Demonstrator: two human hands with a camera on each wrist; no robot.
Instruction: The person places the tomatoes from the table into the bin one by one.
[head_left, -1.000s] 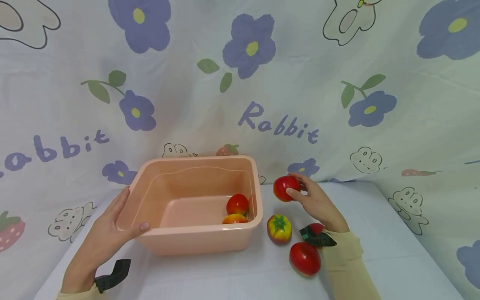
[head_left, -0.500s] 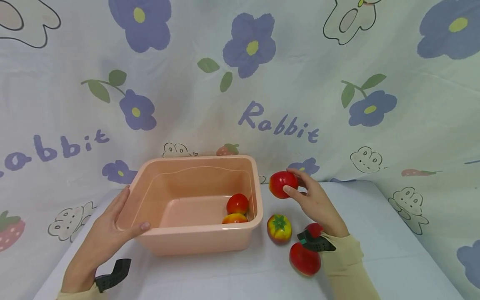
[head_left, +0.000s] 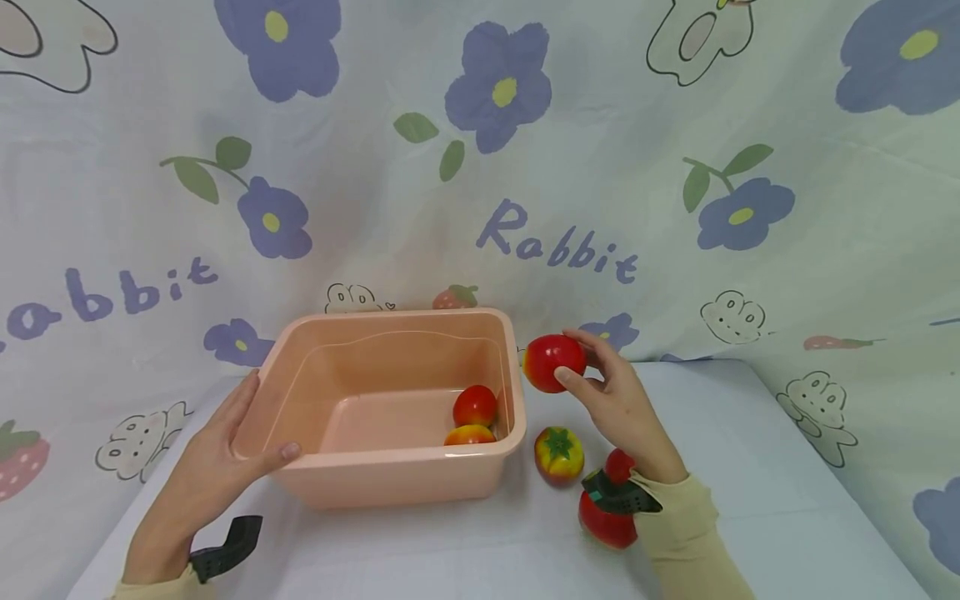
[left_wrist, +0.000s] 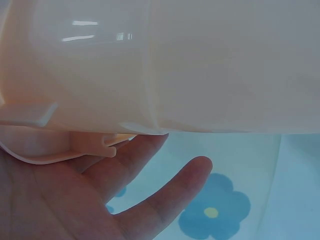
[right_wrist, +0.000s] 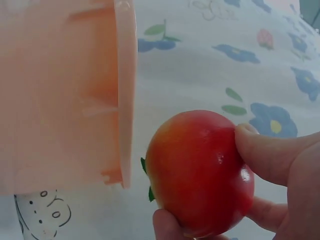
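The red tomato [head_left: 550, 358] pinched between the thumb and fingers of my right hand [head_left: 624, 406] has shifted toward ten o'clock over the last second, narrowing the gap to the bin [head_left: 397, 457]; it sits just outside the three o'clock rim, not touching it, so it is not yet in. My right forearm slants in from five o'clock, fingers aimed toward eleven. On the counter [head_left: 420, 554], a green-topped tomato [head_left: 558, 468] lies at six o'clock from my pinch, with two red fruits [head_left: 604, 527] toward five, partly covered by my wrist camera [head_left: 619, 495]. Inside the bin's three o'clock side lie two more fruits [head_left: 474, 404]. Farthest off, my left hand [head_left: 212, 468] steadies the nine o'clock end, fingers spread.
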